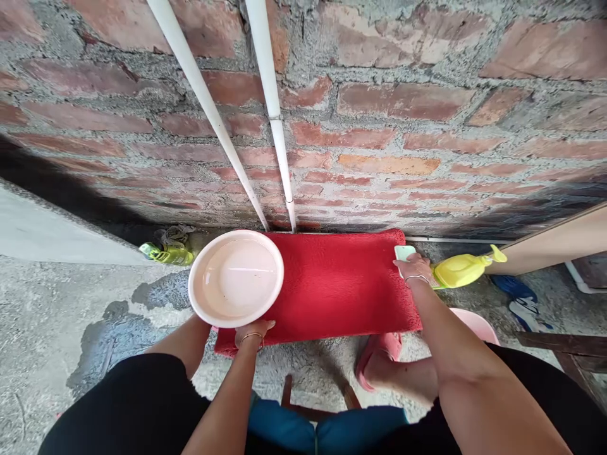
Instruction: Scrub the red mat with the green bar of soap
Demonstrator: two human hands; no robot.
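A pale pink basin point(236, 278) with water in it covers the left end of a red shaggy mat point(339, 287), its left side reaching past the mat. My left hand point(251, 332) is at the mat's front edge, just below the basin's rim. Its thumb points right; the other fingers are hidden by the basin. At the mat's right end, my right hand point(418, 268) is closed around a small pale green-and-white block point(404, 253), whose exact kind I cannot make out. Beside that hand is a yellow bottle point(459, 270) with a nozzle, lying sideways in view.
Two white pipes point(277, 136) run down the brick wall point(389, 110). Yellow-green shoes point(173, 254) stand on the concrete floor at left, near a wet patch point(114, 332). Blue-and-white footwear point(526, 303) and part of a pink tub point(477, 323) are at right.
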